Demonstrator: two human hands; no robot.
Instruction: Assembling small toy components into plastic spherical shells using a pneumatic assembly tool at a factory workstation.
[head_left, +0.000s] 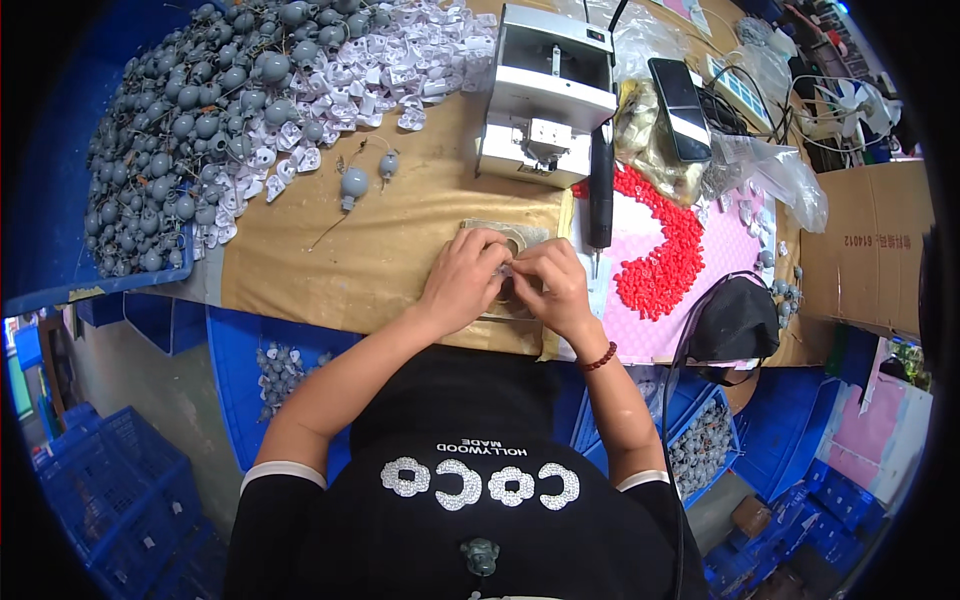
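Observation:
My left hand [462, 280] and my right hand [556, 285] meet over a small flat fixture plate [520, 226] near the table's front edge. Fingertips of both are pinched together around a small pale piece [507, 270]. The fingers cover most of it, so its kind cannot be made out. Just right of my right hand, a black electric screwdriver [600, 195] hangs upright with its bit downward. Left of my hands, two grey ball-shaped parts with thin wires, the larger one [354, 183] nearer me, lie on the brown table covering [300, 270].
Grey ball parts [180, 140] heap up at the left, beside many white plastic pieces [400, 60]. A white boxy machine [545, 100] stands behind my hands. Small red parts [660, 265], a phone [680, 105], a black pouch [735, 320] and a cardboard box [865, 245] are rightward.

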